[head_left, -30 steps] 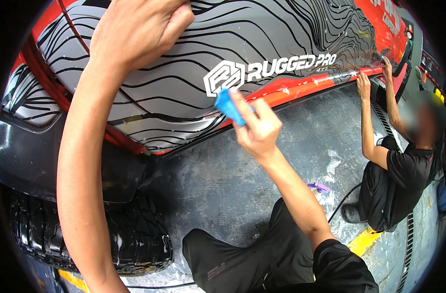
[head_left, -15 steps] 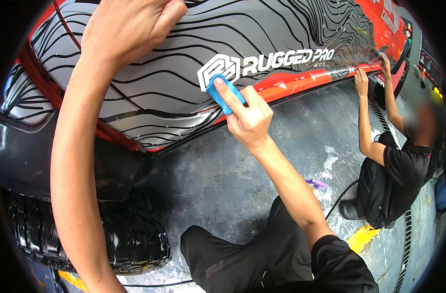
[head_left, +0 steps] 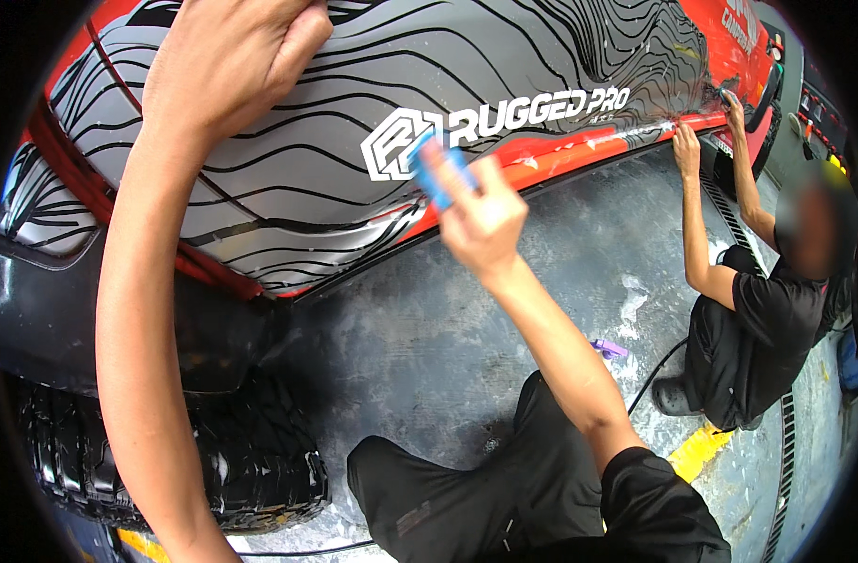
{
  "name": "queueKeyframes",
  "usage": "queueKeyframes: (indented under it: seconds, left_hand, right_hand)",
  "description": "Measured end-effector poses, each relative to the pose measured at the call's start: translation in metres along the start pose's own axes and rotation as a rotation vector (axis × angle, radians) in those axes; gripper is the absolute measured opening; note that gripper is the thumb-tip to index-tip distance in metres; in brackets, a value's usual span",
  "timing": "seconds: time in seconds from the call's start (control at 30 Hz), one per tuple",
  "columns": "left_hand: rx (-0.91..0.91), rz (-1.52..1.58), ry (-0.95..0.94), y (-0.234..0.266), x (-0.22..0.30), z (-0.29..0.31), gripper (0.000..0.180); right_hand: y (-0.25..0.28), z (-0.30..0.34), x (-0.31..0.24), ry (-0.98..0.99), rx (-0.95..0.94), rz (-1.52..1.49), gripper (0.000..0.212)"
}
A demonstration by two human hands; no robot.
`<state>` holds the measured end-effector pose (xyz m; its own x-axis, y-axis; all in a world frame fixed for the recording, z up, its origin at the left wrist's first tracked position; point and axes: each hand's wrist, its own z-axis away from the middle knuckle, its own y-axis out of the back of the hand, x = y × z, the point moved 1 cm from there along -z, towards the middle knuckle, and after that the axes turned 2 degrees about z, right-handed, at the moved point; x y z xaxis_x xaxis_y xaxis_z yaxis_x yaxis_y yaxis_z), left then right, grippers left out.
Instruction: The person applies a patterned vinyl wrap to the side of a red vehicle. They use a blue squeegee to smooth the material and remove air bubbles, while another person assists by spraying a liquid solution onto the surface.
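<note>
My right hand [head_left: 483, 220] grips a blue squeegee [head_left: 442, 171], blurred by motion, with the forefinger laid along it. It is at the lower right part of a white hexagonal emblem [head_left: 384, 148] on a vehicle's side. The side is covered in grey film [head_left: 293, 202] with wavy black lines. Higher up on the left, my left hand [head_left: 232, 70] is curled against the film, its thumb folded in. The picture's top edge cuts off its fingertips, so whatever they hold is hidden.
A red sill strip [head_left: 579, 148] runs below the film. At right, a crouching co-worker [head_left: 776, 319] has both hands on the panel's lower edge. A black tyre [head_left: 166, 460] stands at lower left. A purple tool [head_left: 609, 348] and a black cable [head_left: 656, 371] lie on the floor.
The squeegee in my right hand has shifted slightly right against the emblem. The vehicle and my left hand appear slightly further left in view. The co-worker's hands stay at the lower edge.
</note>
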<state>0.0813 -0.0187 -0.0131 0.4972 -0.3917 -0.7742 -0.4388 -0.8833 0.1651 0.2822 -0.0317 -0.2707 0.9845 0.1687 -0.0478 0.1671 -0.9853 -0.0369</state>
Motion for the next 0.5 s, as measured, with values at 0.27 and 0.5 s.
queueKeyframes:
  seconds: [0.27,0.5]
  left_hand:
    - [0.087,-0.037,-0.009,-0.012,0.001,0.003,0.060]
    - [0.119,-0.068,-0.036,-0.013,-0.002,0.004,0.056]
  right_hand:
    - [0.007,0.015,-0.007,0.083,-0.106,-0.012,0.088]
    - [0.011,0.011,-0.003,-0.006,-0.063,-0.023,0.086]
